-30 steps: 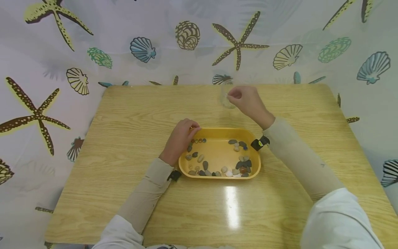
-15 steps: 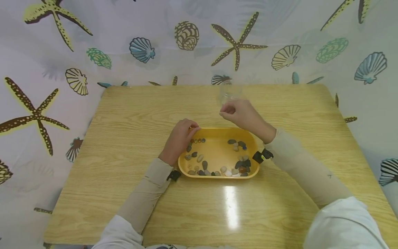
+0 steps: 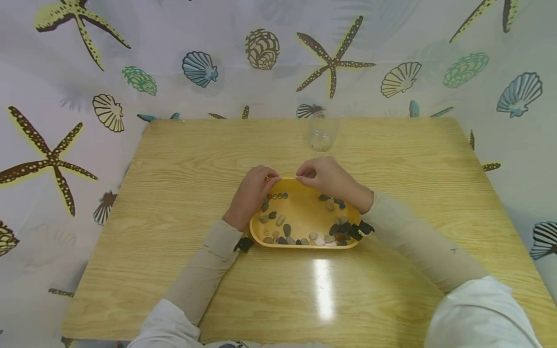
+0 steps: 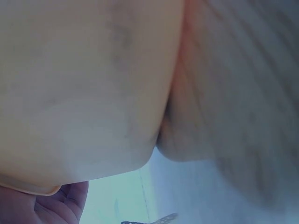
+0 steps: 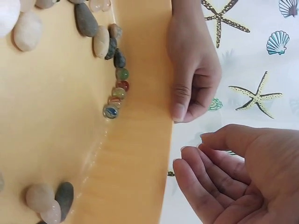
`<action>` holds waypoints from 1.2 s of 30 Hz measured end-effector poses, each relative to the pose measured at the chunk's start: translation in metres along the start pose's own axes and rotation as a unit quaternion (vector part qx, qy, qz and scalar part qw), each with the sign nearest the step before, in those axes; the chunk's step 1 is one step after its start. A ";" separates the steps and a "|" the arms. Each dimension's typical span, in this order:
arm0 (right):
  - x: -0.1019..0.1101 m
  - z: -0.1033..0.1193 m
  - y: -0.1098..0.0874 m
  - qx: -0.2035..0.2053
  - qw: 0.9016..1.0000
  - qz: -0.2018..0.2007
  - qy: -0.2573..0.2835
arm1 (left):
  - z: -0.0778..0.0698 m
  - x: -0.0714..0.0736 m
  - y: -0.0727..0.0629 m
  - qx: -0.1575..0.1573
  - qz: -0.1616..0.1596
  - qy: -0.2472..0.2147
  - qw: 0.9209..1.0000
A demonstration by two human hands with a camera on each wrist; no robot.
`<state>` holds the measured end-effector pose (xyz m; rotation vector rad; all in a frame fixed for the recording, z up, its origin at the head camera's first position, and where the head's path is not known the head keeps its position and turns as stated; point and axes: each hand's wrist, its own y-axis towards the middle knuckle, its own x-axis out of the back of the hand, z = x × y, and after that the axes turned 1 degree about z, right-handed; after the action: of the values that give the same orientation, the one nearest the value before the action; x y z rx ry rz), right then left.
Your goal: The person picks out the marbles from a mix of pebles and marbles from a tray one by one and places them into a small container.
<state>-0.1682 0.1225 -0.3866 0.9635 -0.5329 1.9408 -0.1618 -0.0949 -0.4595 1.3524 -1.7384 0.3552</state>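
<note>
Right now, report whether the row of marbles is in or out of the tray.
In: the right wrist view shows the marbles inside the tray, along its wall.

Head view: soft, even light, slight haze; vertical white glare on near part of bench [image 3: 243, 295], consistent with light from overhead. Faint shadow at right. Low contrast at jar [image 3: 323, 140], outline hard to read. Left wrist view: dim, bluish, near surfaces badly out of focus; paler patch at bottom. Right wrist view: brighter, mostly sharp; small highlights on marbles [image 5: 118, 93], cloth [image 5: 247, 65] nearly washed out.
</note>
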 end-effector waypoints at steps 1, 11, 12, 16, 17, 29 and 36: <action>-0.002 0.000 0.000 0.004 1.000 -0.001 -0.003 | 0.000 0.000 0.000 -0.002 -0.001 0.002 1.000; -0.015 0.002 0.004 0.000 1.000 0.029 -0.007 | 0.000 0.002 0.000 -0.026 -0.014 0.008 1.000; -0.016 0.002 0.004 -0.001 0.999 0.032 -0.007 | 0.000 0.002 0.001 -0.024 -0.013 0.008 1.000; -0.020 0.004 0.008 0.011 0.999 0.039 -0.010 | -0.001 0.003 0.000 -0.018 -0.010 0.004 1.000; -0.021 0.004 0.008 0.016 0.999 0.039 -0.011 | -0.001 0.003 0.000 -0.017 -0.010 0.003 1.000; -0.041 0.000 0.014 0.092 0.991 0.070 -0.067 | 0.000 0.001 -0.001 -0.012 -0.002 -0.012 1.000; -0.047 0.001 0.010 0.070 0.993 0.062 -0.075 | 0.000 0.002 0.000 -0.004 -0.003 0.000 1.000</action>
<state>-0.1618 0.0922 -0.4236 1.1970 -0.5588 2.0474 -0.1620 -0.0956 -0.4579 1.3522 -1.7330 0.3446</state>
